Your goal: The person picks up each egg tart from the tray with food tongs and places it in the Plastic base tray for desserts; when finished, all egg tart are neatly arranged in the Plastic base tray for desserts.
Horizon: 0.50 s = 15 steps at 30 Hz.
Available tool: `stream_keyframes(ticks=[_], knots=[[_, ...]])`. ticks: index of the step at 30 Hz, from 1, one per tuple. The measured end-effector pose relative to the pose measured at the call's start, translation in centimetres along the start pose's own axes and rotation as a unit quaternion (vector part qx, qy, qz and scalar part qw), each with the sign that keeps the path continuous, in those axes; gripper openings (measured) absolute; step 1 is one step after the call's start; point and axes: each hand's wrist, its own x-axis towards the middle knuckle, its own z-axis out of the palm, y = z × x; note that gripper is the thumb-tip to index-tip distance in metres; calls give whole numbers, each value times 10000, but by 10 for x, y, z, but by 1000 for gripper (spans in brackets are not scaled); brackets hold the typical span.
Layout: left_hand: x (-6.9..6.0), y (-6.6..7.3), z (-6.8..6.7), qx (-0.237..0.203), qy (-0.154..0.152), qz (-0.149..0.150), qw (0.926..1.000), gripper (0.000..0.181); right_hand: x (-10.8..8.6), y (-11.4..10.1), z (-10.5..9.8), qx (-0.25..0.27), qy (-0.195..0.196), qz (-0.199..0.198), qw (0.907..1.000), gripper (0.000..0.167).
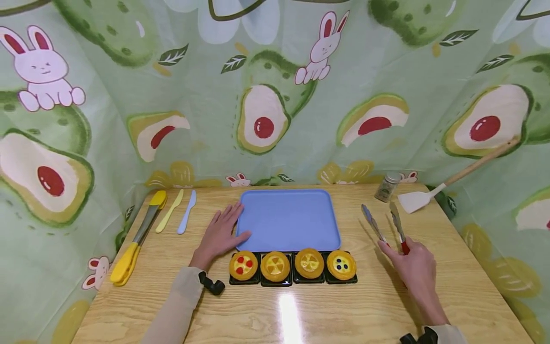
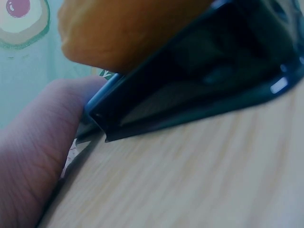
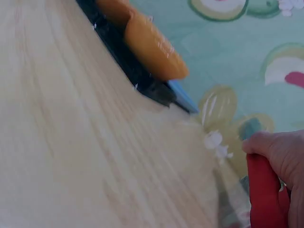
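Observation:
A blue rectangular tray point(image 1: 288, 220) lies at the middle of the table. My left hand point(image 1: 219, 234) rests at its left edge, fingers extended along the side and thumb over the near left corner. With my right hand point(image 1: 414, 267) I hold metal tongs point(image 1: 397, 222) by their red handles point(image 3: 263, 190); their tips stand apart, with nothing between them. Along the tray's near side runs a row of several toy egg tarts point(image 1: 275, 266) in black square holders point(image 1: 276, 283). Toppings differ: red dots at the left end, dark blue dots at the right end.
At the left lie yellow-tipped tongs point(image 1: 143, 229), a yellow knife point(image 1: 170, 210) and a blue knife point(image 1: 186, 211). A glass shaker jar point(image 1: 387, 186) stands back right, beside a white spatula point(image 1: 414, 201) with a wooden handle leaning out over the table's edge. A printed curtain point(image 1: 206, 110) surrounds the table.

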Motion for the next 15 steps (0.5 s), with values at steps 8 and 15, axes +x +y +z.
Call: stream_keyframes(ticks=[8,15], knots=[[0,-2,3,26,-26,4,10000,98,-1,22,6,-108,192,363,9991,57],[0,4,7,20,-20,82,10000,97,-4,33,1,-413,285,759,9959,63]])
